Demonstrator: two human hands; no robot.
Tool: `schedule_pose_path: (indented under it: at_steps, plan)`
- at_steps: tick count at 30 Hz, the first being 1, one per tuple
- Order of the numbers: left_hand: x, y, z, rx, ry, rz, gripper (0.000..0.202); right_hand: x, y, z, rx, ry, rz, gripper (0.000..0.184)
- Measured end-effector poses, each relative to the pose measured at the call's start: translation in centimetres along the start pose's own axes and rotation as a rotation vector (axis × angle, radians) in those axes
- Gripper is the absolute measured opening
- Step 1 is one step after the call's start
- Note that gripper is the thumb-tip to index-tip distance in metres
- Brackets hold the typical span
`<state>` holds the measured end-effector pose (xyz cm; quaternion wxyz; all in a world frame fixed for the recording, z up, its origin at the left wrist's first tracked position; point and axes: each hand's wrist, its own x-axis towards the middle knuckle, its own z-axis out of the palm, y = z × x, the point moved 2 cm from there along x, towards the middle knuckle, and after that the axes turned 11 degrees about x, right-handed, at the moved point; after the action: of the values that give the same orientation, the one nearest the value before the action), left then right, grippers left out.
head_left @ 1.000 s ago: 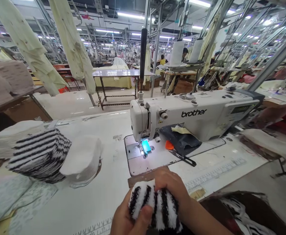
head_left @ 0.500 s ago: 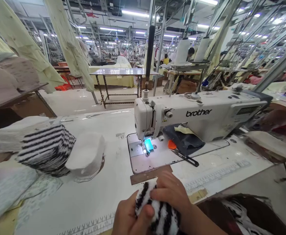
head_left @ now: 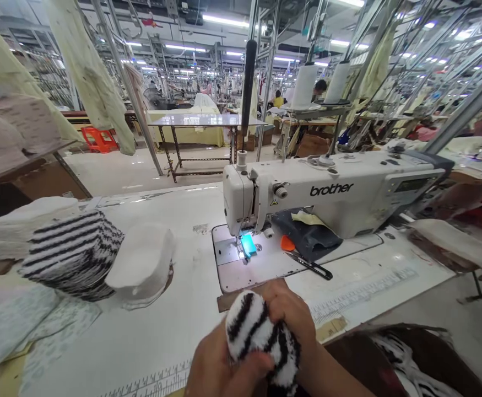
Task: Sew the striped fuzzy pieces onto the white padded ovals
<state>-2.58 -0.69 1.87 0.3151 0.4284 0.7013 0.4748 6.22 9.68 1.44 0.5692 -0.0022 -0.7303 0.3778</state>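
At lower centre of frame, a black-and-white striped fabric piece (head_left: 247, 325) is gripped between both hands. Left hand (head_left: 218, 361): fingers curled around its left side, thumb pressed across the striped face. Right hand (head_left: 293, 317): fingers bent closed over its upper right edge; fingertips partly hidden. Material: plush, fuzzy pile, rounded upper end, bunched below. Mid-left: striped stack (head_left: 73, 245) of similar texture, layered edges facing right; just beside it, a white stack (head_left: 141, 259), soft, rounded corners. Right of centre: white sewing machine (head_left: 335, 193), hard, smooth casing. Black cutter (head_left: 309, 266) near a dark cloth (head_left: 313, 234). White tabletop (head_left: 195, 275) extends between white stack and machine bed; its front edge runs diagonally at lower right.
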Motion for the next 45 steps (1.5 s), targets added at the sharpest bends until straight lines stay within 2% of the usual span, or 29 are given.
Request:
schedule_pose_path:
  at_steps: [3, 6, 9, 11, 13, 17, 19, 20, 21, 23, 25, 26, 28, 30, 32, 35, 39, 42, 45]
  plan:
    - [0.9, -0.1, -1.8, -0.389, 0.143, -0.149, 0.037, -1.1, -0.6, -1.0, 0.099, -0.146, 0.265, 0.007]
    - [1.5, -0.3, -2.4, -0.623, 0.098, -0.277, 0.041, -2.1, -0.8, -2.4, 0.235, -0.246, 0.603, 0.011]
    - [2.0, 0.0, -2.1, -0.628, -0.025, -0.283, 0.038, -2.2, -0.8, -2.9, 0.515, -0.188, 0.89, 0.018]
    - [2.2, 0.3, -1.7, -0.571, -0.087, -0.217, 0.035, -1.8, -0.7, -2.5, 0.597, -0.157, 0.995, 0.035]
    - [2.3, 0.5, -1.2, -0.552, -0.127, -0.162, 0.043, -1.4, -0.5, -2.0, 0.63, -0.145, 1.04, 0.044]
    - [2.1, -0.2, -0.6, -0.589, -0.172, -0.205, 0.08, -1.5, 0.0, -1.8, 0.673, -0.062, 1.057, 0.05]
    - [2.0, -0.7, -0.6, -0.524, -0.162, -0.185, 0.083, -1.8, 0.2, -2.3, 0.502, -0.138, 1.072, 0.051]
    - [2.0, -0.9, -0.8, -0.435, -0.115, -0.147, 0.081, -1.9, 0.1, -2.7, 0.356, -0.199, 1.047, 0.05]
    - [1.9, -1.1, -1.2, -0.302, -0.033, -0.102, 0.078, -1.9, 0.0, -3.2, 0.192, -0.26, 0.985, 0.048]
    - [1.7, -1.2, -2.2, 0.059, 0.179, 0.012, 0.065, -1.6, -0.4, -4.1, -0.107, -0.358, 0.77, 0.045]
    - [1.6, -1.1, -3.0, 0.401, 0.303, 0.183, 0.053, -1.4, -1.0, -4.8, -0.284, -0.448, 0.52, 0.043]
    - [1.6, -1.1, -3.0, 0.535, 0.292, 0.289, 0.05, -1.5, -1.3, -5.0, -0.335, -0.507, 0.423, 0.043]
    - [1.7, -1.5, -2.6, 0.761, 0.139, 0.501, 0.05, -1.8, -1.4, -5.3, -0.398, -0.648, 0.325, 0.044]
    - [1.8, -2.1, -1.8, 0.933, -0.05, 0.631, 0.054, -2.2, -1.3, -5.5, -0.431, -0.763, 0.335, 0.047]
    - [1.8, -2.5, -1.3, 1.007, -0.141, 0.674, 0.059, -2.4, -1.1, -5.8, -0.437, -0.809, 0.368, 0.05]
    - [1.8, -2.3, -1.0, 0.962, -0.137, 0.694, 0.061, -2.2, -1.2, -6.3, -0.39, -0.815, 0.383, 0.057]
    - [2.0, -1.5, -0.9, 0.795, -0.101, 0.678, 0.04, -1.5, -1.2, -6.4, -0.296, -0.863, 0.392, 0.062]
    - [2.3, -0.7, -1.2, 0.448, -0.047, 0.489, 0.03, -0.5, -1.0, -5.9, -0.17, -0.739, 0.363, 0.05]
    - [2.4, 0.5, -1.5, 0.069, -0.069, 0.191, 0.032, 0.7, -1.0, -5.2, 0.03, -0.465, 0.508, 0.024]
